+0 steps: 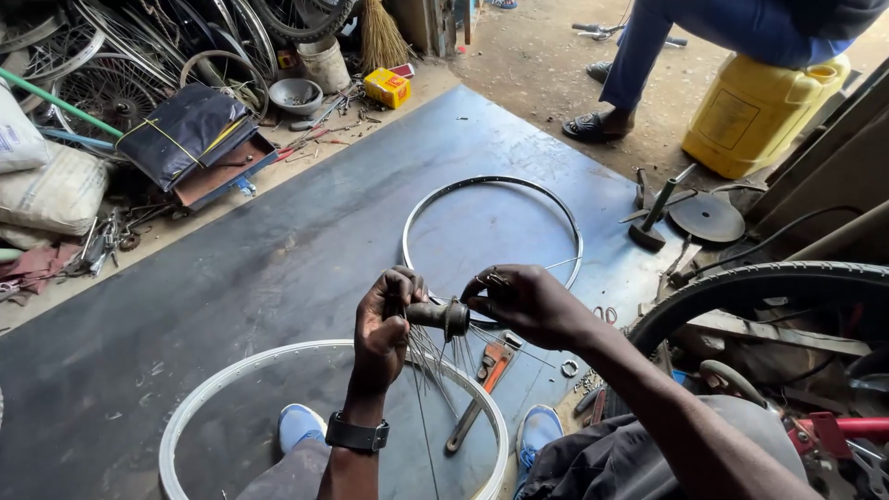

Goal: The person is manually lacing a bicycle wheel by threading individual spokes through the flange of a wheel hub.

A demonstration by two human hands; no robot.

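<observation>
Head camera looks down at the left hand (384, 319) clenched round a dark wheel hub (437, 315) with thin spokes (428, 356) hanging from it, held above a silver rim (199, 398) on the grey metal sheet (231, 278). Right hand (523, 301) pinches at the hub's flange end. A second rim (417, 208) lies beyond, an orange-handled wrench (486, 370) below

Left hand (384, 319) grips a wheel hub (437, 316) with dangling spokes (428, 356); right hand (523, 301) pinches its flange end.

Daylit dirt floor (528, 56) beyond a grey metal sheet (278, 268), clutter around.
</observation>
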